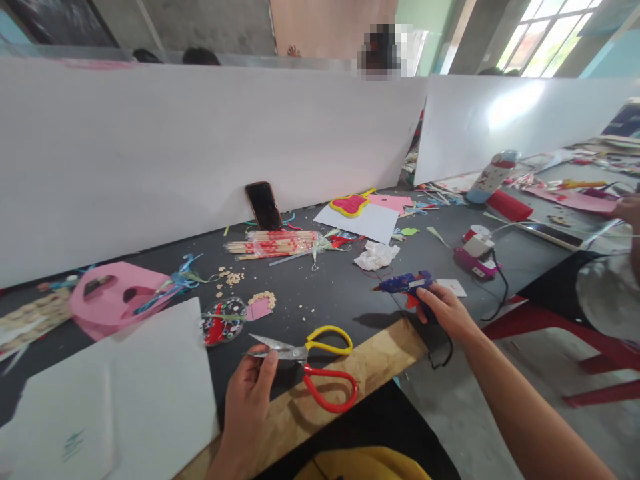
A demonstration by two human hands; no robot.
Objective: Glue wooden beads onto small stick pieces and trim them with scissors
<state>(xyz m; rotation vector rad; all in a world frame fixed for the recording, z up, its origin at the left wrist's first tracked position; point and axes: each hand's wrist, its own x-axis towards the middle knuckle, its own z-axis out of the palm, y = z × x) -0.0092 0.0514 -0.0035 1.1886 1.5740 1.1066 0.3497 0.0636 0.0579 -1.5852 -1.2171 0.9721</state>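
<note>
My left hand [253,387] pinches a pair of scissors [300,353] by one blade. The scissors' blades are spread, and their yellow and red handle loops point to the right over a wooden board [385,353]. In my right hand [445,307] is a blue glue gun [407,283] with a red-orange trigger, its nozzle pointing left above the dark table. A dark cord hangs down below that hand. Left of the scissors lie a round piece with a red shape and dark beads [225,321] and a pink card edged with small beige bits [259,307].
White boards [200,133] stand along the back. A phone [263,205] leans there, behind packed wooden sticks [280,243]. Crumpled tissue [376,255], a purple power strip [477,262] and a bottle [493,177] are to the right. Another person's arm [631,217] shows at the right edge.
</note>
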